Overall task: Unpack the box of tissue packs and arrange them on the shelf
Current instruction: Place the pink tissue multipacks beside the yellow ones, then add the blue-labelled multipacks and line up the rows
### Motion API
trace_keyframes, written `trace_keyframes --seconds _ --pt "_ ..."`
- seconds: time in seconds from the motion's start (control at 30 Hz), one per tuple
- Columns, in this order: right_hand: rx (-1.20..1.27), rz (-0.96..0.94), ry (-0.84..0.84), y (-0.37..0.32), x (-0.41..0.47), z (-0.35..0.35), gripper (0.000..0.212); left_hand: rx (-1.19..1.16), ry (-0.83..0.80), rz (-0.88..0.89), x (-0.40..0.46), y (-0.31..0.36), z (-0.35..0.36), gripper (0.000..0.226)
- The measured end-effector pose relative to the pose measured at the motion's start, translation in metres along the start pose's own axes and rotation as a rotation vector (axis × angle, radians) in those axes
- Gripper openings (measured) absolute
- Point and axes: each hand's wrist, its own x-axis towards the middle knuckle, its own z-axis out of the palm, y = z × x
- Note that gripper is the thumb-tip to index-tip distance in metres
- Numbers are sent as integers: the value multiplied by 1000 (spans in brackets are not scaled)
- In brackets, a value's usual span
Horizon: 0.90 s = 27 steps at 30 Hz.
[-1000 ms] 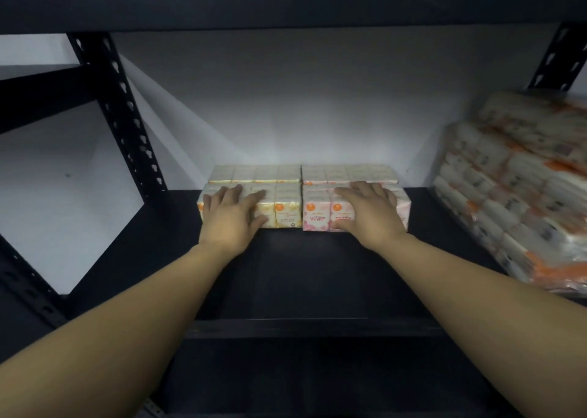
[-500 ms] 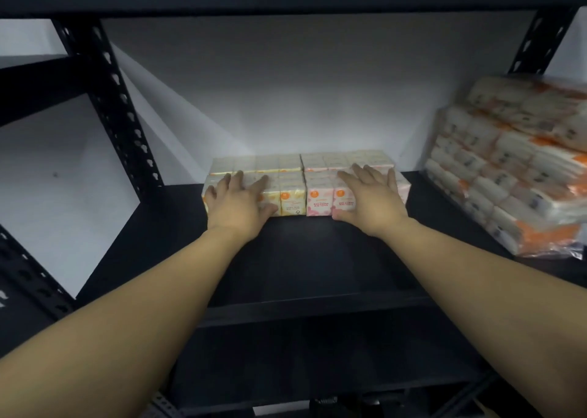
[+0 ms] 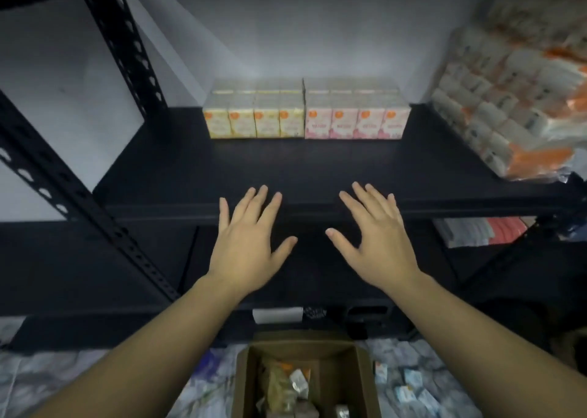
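A block of yellow tissue packs and a block of pink tissue packs stand side by side at the back of the black shelf, against the wall. My left hand and my right hand hover in front of the shelf's front edge, both empty with fingers spread, well clear of the packs. Below, an open cardboard box sits on the floor with several small packs inside.
A big plastic-wrapped bundle of tissue packs fills the shelf's right end. A perforated black upright stands at the left. More wrapped packs lie on a lower shelf at the right. Small packs lie on the floor beside the box.
Both hands let go of the two blocks and drew back from the rear of the shelf to its front edge. The view tilted down, bringing the cardboard box into sight.
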Motion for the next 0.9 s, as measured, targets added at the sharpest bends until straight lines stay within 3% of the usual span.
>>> trace_keyframes --seconds 0.17,0.5,0.7,0.9 --pt "71 2 -151 19 -84 39 72 -16 -97 -47 -71 18 52 85" --pt "169 311 -510 72 -240 167 71 -173 -461 -358 -209 -4 210 78" --pt "188 460 -701 89 -310 268 64 -297 -627 -586 -262 -44 321 57" --pt "200 569 -761 108 -356 394 57 -339 -829 -687 -298 -98 465 86"
